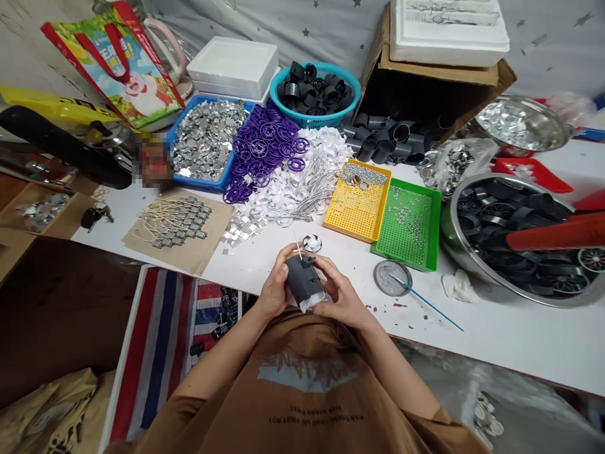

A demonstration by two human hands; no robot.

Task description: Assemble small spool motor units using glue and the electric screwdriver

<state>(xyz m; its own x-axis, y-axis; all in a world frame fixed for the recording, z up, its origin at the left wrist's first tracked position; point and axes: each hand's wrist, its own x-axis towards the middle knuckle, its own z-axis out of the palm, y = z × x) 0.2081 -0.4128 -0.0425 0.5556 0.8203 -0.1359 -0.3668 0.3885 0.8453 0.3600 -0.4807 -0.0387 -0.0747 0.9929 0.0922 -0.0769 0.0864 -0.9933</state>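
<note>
Close to my body, at the table's front edge, I hold a dark grey plastic cylinder [303,282] between both hands. My left hand [275,287] is closed round its left side, thumb near the upper end. My right hand [344,296] grips the right side and lower end, where a white crumpled piece [312,301] sticks out. A thin pale yellow wire [297,244] rises from the cylinder's upper end. Just beyond my fingers lies a small black and white fan wheel [312,243]. Some fingers are hidden behind the cylinder.
Yellow [331,221] and green [432,255] trays of small metal parts stand ahead. Right are a dish of grey paste [382,291] with a blue brush and a steel bowl [449,221]. Left, wired metal blocks [182,221] lie on cardboard; purple rings [265,142] are piled behind.
</note>
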